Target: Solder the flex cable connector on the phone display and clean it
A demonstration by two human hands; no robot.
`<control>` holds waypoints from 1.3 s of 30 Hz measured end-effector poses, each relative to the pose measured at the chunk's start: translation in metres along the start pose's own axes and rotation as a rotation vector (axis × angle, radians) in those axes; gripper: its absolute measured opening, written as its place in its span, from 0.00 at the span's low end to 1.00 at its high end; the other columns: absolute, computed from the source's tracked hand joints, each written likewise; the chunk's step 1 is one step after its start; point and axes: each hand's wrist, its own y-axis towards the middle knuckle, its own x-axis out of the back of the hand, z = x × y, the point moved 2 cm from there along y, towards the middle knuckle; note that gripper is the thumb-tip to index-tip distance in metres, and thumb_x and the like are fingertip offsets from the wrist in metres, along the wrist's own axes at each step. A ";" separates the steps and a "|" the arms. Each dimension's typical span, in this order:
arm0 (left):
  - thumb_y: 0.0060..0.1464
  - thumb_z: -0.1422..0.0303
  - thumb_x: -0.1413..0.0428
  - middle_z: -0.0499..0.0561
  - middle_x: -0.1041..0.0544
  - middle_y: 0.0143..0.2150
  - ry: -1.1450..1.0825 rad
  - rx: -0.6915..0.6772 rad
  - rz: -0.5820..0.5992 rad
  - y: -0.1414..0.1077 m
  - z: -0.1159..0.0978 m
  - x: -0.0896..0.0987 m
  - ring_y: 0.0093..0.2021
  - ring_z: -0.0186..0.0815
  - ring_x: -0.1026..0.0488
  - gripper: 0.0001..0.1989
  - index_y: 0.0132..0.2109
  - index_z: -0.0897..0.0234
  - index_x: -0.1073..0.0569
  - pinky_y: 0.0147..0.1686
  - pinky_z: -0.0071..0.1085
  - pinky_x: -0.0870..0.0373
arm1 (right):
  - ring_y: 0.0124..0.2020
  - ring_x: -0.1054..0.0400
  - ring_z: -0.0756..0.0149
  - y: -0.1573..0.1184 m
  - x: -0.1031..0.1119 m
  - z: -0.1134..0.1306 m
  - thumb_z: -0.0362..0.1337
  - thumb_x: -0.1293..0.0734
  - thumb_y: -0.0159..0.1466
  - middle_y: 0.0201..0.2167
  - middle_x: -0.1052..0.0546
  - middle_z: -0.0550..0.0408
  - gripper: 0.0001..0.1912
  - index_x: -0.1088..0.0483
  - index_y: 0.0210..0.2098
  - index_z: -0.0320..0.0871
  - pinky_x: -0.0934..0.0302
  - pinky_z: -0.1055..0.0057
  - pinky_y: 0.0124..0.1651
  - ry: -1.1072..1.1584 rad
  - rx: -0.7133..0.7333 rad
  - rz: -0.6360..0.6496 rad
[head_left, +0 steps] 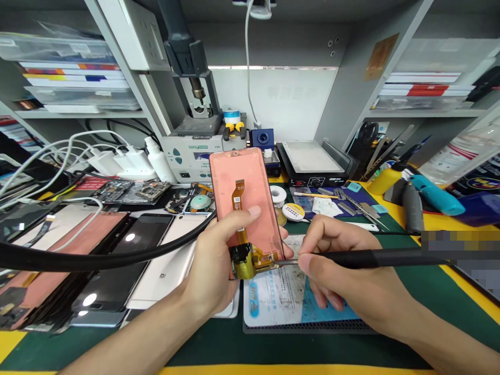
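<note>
Left forearm [152, 338] bare, slanting in from 7 o'clock; left hand [213, 260] near centre, closed in grip, left thumb [240, 221] laid flat toward 2 o'clock, left fingertips [288, 251] peeking out at 3 o'clock

Right forearm [433, 338] bare, slanting in from 4 o'clock; right hand [344, 260] pinching toward 9 o'clock, index finger [311, 233] arched above right thumb [314, 265], lower fingers [321, 297] loosely curled toward 7 o'clock

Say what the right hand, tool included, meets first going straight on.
Likely the gold flex cable at the lower end of the pink-backed panel; the black-handled tool in the right hand points there. Depth is unclear; its tip may already touch.
</note>
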 end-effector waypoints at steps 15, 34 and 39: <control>0.53 0.66 0.42 0.58 0.18 0.30 0.037 -0.010 0.004 0.000 0.000 0.000 0.29 0.45 0.20 0.11 0.38 0.71 0.20 0.33 0.39 0.22 | 0.12 0.45 0.78 -0.002 -0.002 0.005 0.32 0.32 0.61 0.12 0.36 0.66 0.08 0.34 0.26 0.43 0.41 0.81 0.16 0.002 -0.019 -0.045; 0.52 0.67 0.41 0.55 0.19 0.29 0.040 -0.045 -0.008 -0.002 0.002 -0.002 0.28 0.44 0.21 0.08 0.34 0.69 0.21 0.33 0.39 0.23 | 0.12 0.43 0.77 -0.003 -0.002 0.006 0.30 0.33 0.60 0.14 0.32 0.64 0.09 0.36 0.26 0.43 0.50 0.79 0.16 -0.147 0.018 -0.046; 0.52 0.67 0.41 0.55 0.19 0.28 0.024 -0.035 -0.021 -0.001 0.002 -0.003 0.29 0.43 0.21 0.11 0.39 0.70 0.20 0.35 0.38 0.23 | 0.12 0.43 0.77 -0.004 -0.003 0.008 0.31 0.32 0.59 0.14 0.33 0.64 0.09 0.36 0.25 0.44 0.51 0.79 0.16 -0.166 0.004 -0.061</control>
